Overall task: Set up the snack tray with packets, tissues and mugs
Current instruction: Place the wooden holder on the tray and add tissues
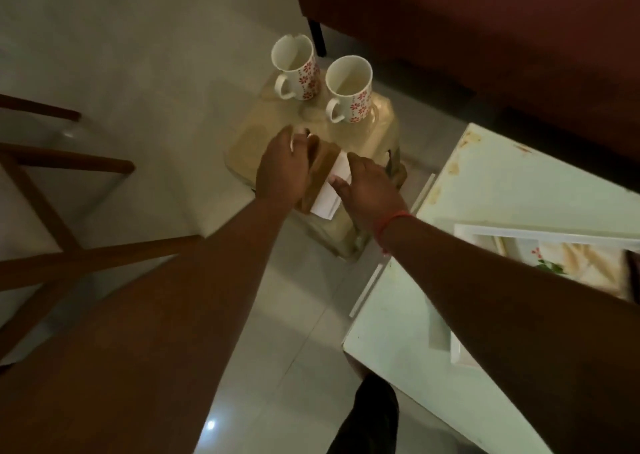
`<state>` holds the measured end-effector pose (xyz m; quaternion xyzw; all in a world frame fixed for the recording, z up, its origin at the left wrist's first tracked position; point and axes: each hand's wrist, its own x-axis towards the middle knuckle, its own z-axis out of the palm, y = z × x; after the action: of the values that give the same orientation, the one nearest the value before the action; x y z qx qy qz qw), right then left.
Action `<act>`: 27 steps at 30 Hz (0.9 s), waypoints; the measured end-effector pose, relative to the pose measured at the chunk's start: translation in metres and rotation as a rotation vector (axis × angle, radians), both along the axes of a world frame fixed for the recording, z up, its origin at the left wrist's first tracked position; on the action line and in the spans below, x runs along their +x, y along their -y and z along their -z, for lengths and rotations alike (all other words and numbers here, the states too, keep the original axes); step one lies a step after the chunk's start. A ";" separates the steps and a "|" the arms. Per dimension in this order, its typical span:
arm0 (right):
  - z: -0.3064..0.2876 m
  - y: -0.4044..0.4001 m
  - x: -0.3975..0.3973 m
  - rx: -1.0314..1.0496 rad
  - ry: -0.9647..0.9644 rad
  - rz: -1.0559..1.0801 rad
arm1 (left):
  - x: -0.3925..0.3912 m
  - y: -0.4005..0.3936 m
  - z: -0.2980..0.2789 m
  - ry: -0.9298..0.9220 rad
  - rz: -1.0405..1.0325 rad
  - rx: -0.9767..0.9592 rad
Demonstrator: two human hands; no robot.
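Observation:
Two white mugs with red flowers, the left mug [296, 69] and the right mug [349, 89], stand upright at the far end of a beige stool [367, 134]. At the stool's near end is a brown tissue holder [323, 171] with white tissues [329, 195] in it. My left hand [282, 169] wraps around the holder's left side. My right hand [369, 190] pinches the tissues from the right, thumb on top. A white tray [519, 232] with a floral base lies on the table at the right, partly hidden by my right forearm.
The white table [502, 176] stands to the right of the stool, its corner close to my right wrist. A wooden chair [69, 166] is at the left. A dark red sofa [485, 37] runs along the far side, behind the mugs. Pale tiled floor [298, 315] lies between them.

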<state>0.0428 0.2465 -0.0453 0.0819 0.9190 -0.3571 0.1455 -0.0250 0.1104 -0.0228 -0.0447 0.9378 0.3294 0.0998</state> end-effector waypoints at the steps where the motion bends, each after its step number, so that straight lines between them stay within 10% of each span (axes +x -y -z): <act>1: -0.001 0.010 -0.006 -0.062 0.004 0.067 | -0.006 0.003 0.002 0.179 -0.087 0.094; 6: -0.012 0.042 -0.021 -0.367 0.148 0.272 | -0.019 0.016 0.014 0.456 -0.142 0.216; 15: -0.027 0.028 -0.003 -0.587 0.078 0.447 | 0.011 -0.017 -0.006 0.247 -0.136 0.230; 27: -0.024 -0.100 0.141 -0.402 0.007 0.621 | 0.164 -0.158 -0.005 0.357 -0.154 0.476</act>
<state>0.1840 0.3465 -0.0212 0.3279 0.7615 -0.5572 0.0465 0.1387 0.2687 -0.0178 -0.1481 0.7958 0.5332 0.2457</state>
